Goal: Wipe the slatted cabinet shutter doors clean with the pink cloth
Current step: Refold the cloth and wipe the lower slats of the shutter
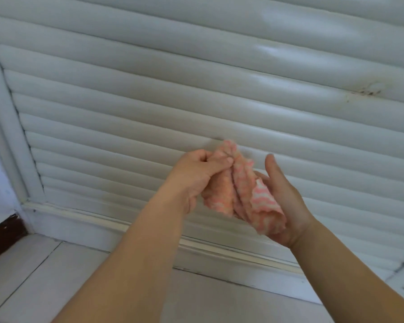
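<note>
Before the shutter door [149, 89], left hand [194, 173] grips pink cloth [238, 194] over right palm [287, 206].

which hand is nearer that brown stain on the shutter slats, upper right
Right. The right hand, open under the pink cloth, sits below and left of the brown stain. The left hand, pinching the cloth, is further left of it.

The cloth [240, 194] I'm bunching is pink with wavy white stripes, peachier where it folds. The shutter door [173, 89] is pale grey-white, glossy in patches, with a brownish-yellow stain [369, 90] toward its right edge. Floor tiles [44, 276] are off-white with dark grout; there's a dark brown strip [2, 231] far left.
</note>
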`<state>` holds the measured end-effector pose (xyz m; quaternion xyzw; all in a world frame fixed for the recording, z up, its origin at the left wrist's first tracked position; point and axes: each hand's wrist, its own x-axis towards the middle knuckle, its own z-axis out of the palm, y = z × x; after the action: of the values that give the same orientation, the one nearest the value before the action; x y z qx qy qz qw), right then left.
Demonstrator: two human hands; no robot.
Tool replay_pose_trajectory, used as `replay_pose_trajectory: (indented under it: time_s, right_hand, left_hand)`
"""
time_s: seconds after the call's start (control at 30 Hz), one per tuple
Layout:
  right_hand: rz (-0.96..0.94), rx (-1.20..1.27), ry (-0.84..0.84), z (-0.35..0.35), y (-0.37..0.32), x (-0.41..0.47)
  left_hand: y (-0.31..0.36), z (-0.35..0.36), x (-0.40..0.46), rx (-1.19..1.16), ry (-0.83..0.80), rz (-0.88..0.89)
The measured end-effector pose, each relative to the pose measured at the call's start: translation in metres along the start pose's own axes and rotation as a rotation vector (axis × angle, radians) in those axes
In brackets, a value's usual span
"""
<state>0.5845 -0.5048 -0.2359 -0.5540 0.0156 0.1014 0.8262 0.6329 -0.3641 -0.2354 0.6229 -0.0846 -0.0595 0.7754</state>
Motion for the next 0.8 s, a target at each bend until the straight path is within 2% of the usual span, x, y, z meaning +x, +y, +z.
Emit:
replay_pose_trajectory:
  time_s: [0.1, 0.13, 0.3, 0.4, 0.53, 0.67, 0.8]
  right_hand:
    - [-0.133, -0.407, 0.055, -0.008, -0.005, -0.011]
    - [-0.164, -0.475, 0.075, -0.01, -0.007, -0.015]
    - [-0.208, -0.493, 0.176, -0.014, -0.026, -0.031]
    - [-0.29, -0.575, 0.286, -0.018, -0.03, -0.03]
    - [-0.372, -0.738, 0.338, -0.018, -0.026, -0.027]
    - [-0.414, -0.744, 0.389, -0.018, -0.028, -0.027]
    - [-0.531, -0.919, 0.491, -0.02, -0.027, -0.027]
  left_hand:
    - [0.007, 0.006, -0.004, 0.01, -0.009, 0.029]
    - [0.009, 0.008, -0.006, 0.026, -0.026, 0.029]
    - [0.012, 0.001, -0.013, 0.075, -0.102, -0.023]
    - [0.011, -0.005, -0.015, 0.048, -0.122, -0.079]
    - [0.012, -0.004, -0.015, -0.032, -0.128, -0.123]
    - [0.014, -0.001, -0.013, -0.041, -0.1, -0.089]
    - [0.009, 0.002, -0.009, 0.047, -0.031, -0.002]
